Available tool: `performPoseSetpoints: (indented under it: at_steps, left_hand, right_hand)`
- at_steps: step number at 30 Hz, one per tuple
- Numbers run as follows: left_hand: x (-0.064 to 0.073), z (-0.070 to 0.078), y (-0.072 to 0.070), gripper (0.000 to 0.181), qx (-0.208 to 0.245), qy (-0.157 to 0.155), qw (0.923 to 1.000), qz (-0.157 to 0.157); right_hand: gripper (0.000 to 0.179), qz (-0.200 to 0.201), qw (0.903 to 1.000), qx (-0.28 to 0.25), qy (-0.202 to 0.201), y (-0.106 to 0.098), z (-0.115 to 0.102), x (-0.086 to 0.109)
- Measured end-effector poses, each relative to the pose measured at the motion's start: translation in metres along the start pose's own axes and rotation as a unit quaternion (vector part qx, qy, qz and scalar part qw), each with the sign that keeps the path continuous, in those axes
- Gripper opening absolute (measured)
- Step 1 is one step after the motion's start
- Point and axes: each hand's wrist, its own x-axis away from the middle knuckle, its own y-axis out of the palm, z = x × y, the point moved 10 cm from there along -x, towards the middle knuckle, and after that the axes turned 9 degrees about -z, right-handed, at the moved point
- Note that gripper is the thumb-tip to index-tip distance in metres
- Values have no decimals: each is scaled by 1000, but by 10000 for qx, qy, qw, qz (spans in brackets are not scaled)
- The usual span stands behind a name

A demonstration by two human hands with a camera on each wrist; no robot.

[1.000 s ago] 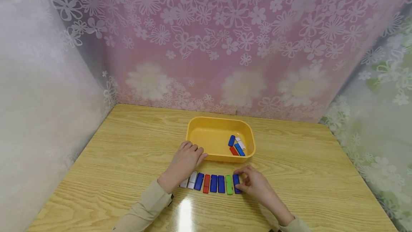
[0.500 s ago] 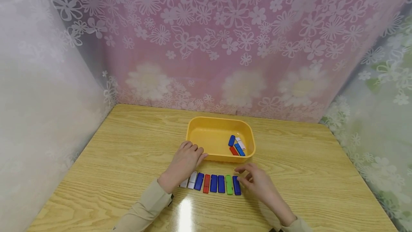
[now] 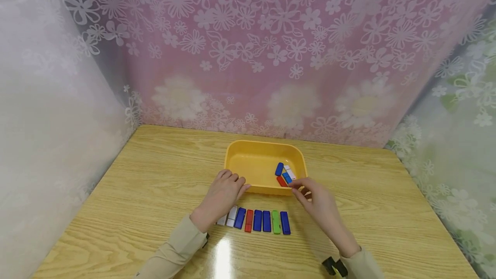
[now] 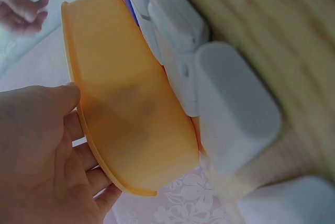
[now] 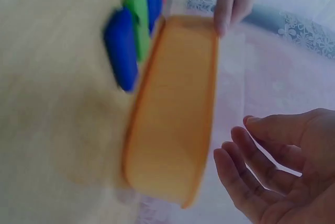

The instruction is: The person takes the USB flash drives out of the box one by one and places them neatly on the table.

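Note:
My left hand (image 3: 222, 190) grips the near left rim of a yellow plastic bin (image 3: 248, 143), thumb outside and fingers over the edge. Close over the bin's near right corner, my right hand (image 3: 319, 199) has its fingers relaxed and apart, with nothing between them. Inside the bin lie a blue piece (image 3: 279, 168), a white piece (image 3: 289, 172), a red piece (image 3: 281, 181) and a lighter blue piece (image 3: 286, 177), small and oblong like USB sticks. Before the bin runs a row of similar pieces, ending with a green one (image 3: 276, 221) and a dark blue one (image 3: 285, 223).
The left part of the row has white pieces (image 4: 235, 106), partly hidden by my left arm in the head view. A wood-grain table (image 3: 379, 210) carries everything. Flowered curtains (image 3: 263, 55) hang behind and at both sides.
My right hand has let go of the dark blue piece at the row's right end and moved up and away to the bin's near right corner. The left hand has stayed on the rim.

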Motion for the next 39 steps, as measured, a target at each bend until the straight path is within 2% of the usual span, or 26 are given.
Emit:
performPoseSetpoints:
  at_steps: [4, 8, 12, 17, 22, 31, 39]
  left_hand:
    - [0, 0, 0, 27, 17, -3, 10000, -8]
    - [0, 0, 0, 27, 5, 1, 10000, 4]
    - [0, -1, 0, 27, -5, -14, 10000, -9]
    - [0, 0, -1, 27, -12, -7, 10000, -15]
    - [0, 0, 0, 27, 21, -9, 10000, -42]
    - [0, -1, 0, 27, -29, -44, 10000, -60]
    - [0, 0, -2, 27, -80, 5, 10000, 32]
  right_hand:
    - [15, 126, 9991, 342, -192, -9, -6, -15]
    - [17, -48, 9977, 674, -114, -4, -3, -35]
    - [18, -385, 9954, 876, 31, 11, 5, -55]
    - [16, -1050, 9893, 938, 374, 31, 18, -73]
    - [13, -1552, 9796, 1096, 654, 48, 28, -81]
    - [18, -1952, 9696, 1218, 831, 60, 36, -88]
    - [22, -2122, 9718, 829, 614, 68, 34, -94]
